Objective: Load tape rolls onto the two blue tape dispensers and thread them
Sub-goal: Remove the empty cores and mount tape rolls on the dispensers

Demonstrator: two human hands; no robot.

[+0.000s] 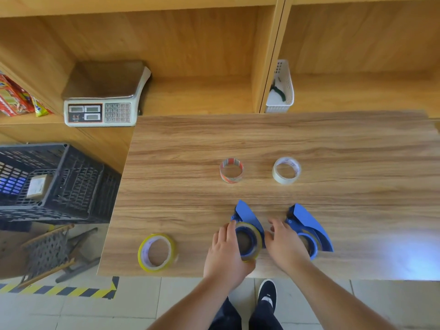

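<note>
Two blue tape dispensers lie side by side on the wooden bench (238, 139), near its front edge. The left dispenser (245, 214) carries a yellowish tape roll (250, 241) seated around its blue hub; the left hand (226, 253) has its grip around this roll, fingers curled over the far left edge and thumb at the near edge. The right hand (284, 244) hovers between the two dispensers with its fingers spread and relaxed, its grip released and holding nothing; whether it touches the bench cannot be told. The right dispenser (309, 225) lies just beside that hand, its hub partly hidden behind it. A loose yellow tape roll (157, 252) lies flat to the left, well apart. Farther back sit a red-printed clear roll (231, 170) and a white clear roll (286, 170). A weighing scale (104, 96) sits on a shelf behind, a white basket (282, 91) to its right, and a black crate (47, 182) left of the bench.
</note>
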